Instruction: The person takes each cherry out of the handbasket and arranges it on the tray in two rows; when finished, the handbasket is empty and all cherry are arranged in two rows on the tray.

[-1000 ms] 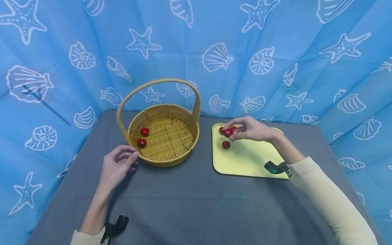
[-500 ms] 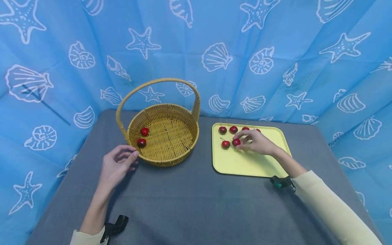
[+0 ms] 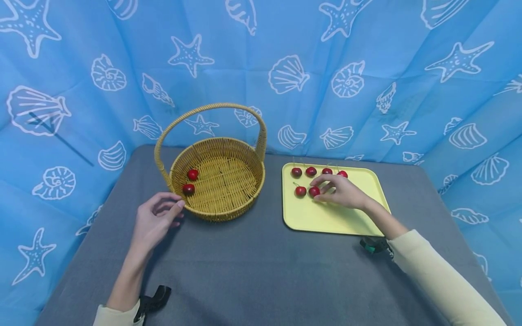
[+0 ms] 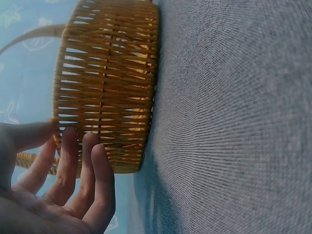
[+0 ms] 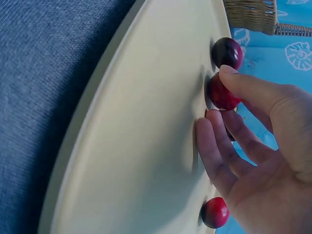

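My left hand point(image 3: 155, 219) pinches the near-left rim of a round yellow wicker basket point(image 3: 248, 206) with a tall handle. In the left wrist view, thumb and forefinger meet at the basket's rim point(image 4: 57, 97), the other fingers point(image 4: 102, 170) by its woven side. Two red cherries point(image 3: 189, 189) lie inside, at the left. On the pale yellow tray point(image 3: 302, 219), my right hand point(image 3: 344, 192) pinches a dark red cherry point(image 5: 222, 92) between thumb and fingers. Another cherry point(image 3: 300, 191) sits just left of it, and several more point(image 3: 311, 171) stand in a row behind.
A grey cloth point(image 3: 244, 276) covers the table. Behind and at both sides hangs a blue curtain point(image 3: 244, 59) with white shells and starfish. The basket handle point(image 3: 216, 106) arches high. Black wrist devices point(image 3: 155, 301) sit at both cuffs.
My right hand has come nearer and slightly right with a cherry, now low on the tray beside another. The back row shows again. Over the last half second little moved; my left hand stays put.
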The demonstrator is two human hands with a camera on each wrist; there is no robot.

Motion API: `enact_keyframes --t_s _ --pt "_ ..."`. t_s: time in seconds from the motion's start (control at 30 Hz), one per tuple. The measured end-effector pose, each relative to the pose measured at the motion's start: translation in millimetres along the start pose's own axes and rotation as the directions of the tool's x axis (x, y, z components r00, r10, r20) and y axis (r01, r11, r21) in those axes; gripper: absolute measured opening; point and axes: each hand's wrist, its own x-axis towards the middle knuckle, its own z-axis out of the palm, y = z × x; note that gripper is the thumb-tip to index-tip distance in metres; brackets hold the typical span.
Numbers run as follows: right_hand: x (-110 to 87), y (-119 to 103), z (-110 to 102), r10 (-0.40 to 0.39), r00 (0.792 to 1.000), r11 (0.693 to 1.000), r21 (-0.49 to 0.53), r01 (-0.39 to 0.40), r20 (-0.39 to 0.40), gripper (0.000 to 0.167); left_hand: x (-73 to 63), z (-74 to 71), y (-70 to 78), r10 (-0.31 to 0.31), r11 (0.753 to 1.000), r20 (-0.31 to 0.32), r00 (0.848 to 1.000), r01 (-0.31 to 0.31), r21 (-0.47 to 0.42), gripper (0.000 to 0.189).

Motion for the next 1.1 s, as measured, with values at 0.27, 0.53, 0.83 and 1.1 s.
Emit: enact_keyframes --t_s 0.27,0.53,0.83,1.1 --pt "-1.6 -4.9 -8.0 -0.058 0.998 0.998 0.002 0.058 0.005 0.037 0.9 -0.9 0.6 -0.002 1.000 0.000 1.000 0.002 -0.006 0.035" --pt "0.4 -19.1 -10.9 -0.100 0.995 0.995 0.026 0.100 -0.008 0.037 -0.1 -2.2 1.0 0.000 1.000 -0.001 1.000 0.000 0.009 0.037" --pt "14.5 -46.4 -10.2 -0.088 0.996 0.992 0.085 0.088 -0.007 0.037 -0.5 -2.8 0.7 0.001 1.000 0.001 1.000 -0.001 0.009 0.038" --pt "31.4 -86.9 -3.5 -0.158 0.987 0.980 0.118 0.158 -0.009 0.033 -0.1 -1.1 0.9 0.007 1.000 0.002 1.000 -0.007 0.015 0.037"
